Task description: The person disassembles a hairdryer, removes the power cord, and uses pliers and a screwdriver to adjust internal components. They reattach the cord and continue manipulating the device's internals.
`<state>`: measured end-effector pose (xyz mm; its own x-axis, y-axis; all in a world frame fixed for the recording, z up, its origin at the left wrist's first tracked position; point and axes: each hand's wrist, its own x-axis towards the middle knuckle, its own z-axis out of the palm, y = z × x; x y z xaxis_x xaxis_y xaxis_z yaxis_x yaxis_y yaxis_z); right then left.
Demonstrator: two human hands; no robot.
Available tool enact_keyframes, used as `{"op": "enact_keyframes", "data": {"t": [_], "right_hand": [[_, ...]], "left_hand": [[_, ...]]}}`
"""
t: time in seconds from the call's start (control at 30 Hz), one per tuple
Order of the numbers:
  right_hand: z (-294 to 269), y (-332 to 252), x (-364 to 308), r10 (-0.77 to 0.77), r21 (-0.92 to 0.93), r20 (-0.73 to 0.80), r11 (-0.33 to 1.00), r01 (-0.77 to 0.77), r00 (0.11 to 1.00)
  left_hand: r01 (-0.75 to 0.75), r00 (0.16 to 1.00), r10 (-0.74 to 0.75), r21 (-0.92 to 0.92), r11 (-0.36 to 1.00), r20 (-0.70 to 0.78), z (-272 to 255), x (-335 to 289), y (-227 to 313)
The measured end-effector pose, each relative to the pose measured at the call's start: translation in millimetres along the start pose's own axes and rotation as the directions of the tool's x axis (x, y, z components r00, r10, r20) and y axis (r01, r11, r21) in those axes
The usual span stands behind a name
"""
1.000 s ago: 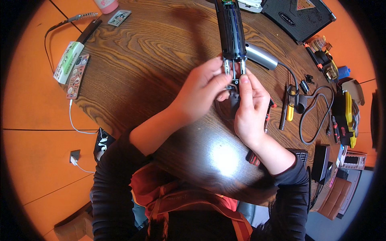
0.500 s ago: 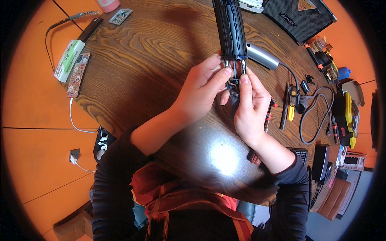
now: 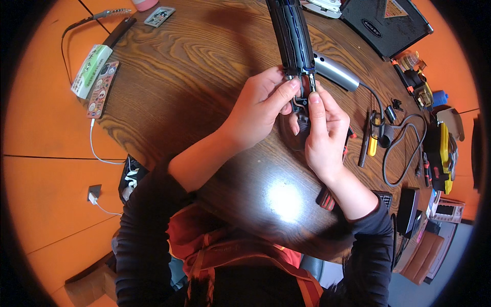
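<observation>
Both my hands hold a long black device (image 3: 291, 38) above the table, its lower end towards me. Its kind is unclear; it has a ribbed, slotted body with metal pieces and small inner parts showing at the lower end. My left hand (image 3: 258, 110) is closed on the left side of that end, thumb pressing near a metal piece. On the other side my right hand (image 3: 327, 135) pinches a slim metal piece (image 3: 312, 82), thumb on top. Fingers partly hide the inner parts. Just right of the device lies a silver cylinder (image 3: 335, 71) with a black cord.
On the right of the wooden table (image 3: 169, 82) lie a yellow-handled tool (image 3: 372, 146), a coiled black cable (image 3: 419, 148) and red-and-black tools. A black speaker box (image 3: 386, 28) stands far right. At the left edge are a phone (image 3: 103, 89), a green-and-white box (image 3: 91, 71) and a soldering iron (image 3: 97, 18).
The whole view has shifted slightly. The device tilts a little more, and my right hand has moved slightly right and down. Both hands keep their hold.
</observation>
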<state>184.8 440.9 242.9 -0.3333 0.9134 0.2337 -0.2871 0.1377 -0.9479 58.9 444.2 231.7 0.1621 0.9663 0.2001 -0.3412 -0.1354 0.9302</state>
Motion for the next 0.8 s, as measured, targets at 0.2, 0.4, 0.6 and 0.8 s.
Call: {"op": "enact_keyframes", "data": {"t": [0.2,0.4,0.6,0.8], "right_hand": [[-1,-1,1,-0.018,0.020,0.019,1.000,0.018,1.000],[0,-3,2,0.051,0.036,0.133,0.998,-0.056,0.990],[7,-6,8,0.112,0.053,0.136,0.991,-0.120,0.984],[5,-10,-4,0.070,-0.171,0.133,0.984,-0.047,0.989]], "left_hand": [[0.090,0.996,-0.092,-0.105,0.990,-0.013,5,-1,11],[0.176,0.984,-0.175,-0.037,0.984,0.006,3,-1,17],[0.106,0.992,-0.107,-0.019,0.994,-0.063,1,-4,17],[-0.113,0.965,0.111,0.003,0.994,-0.236,-8,3,17]]}}
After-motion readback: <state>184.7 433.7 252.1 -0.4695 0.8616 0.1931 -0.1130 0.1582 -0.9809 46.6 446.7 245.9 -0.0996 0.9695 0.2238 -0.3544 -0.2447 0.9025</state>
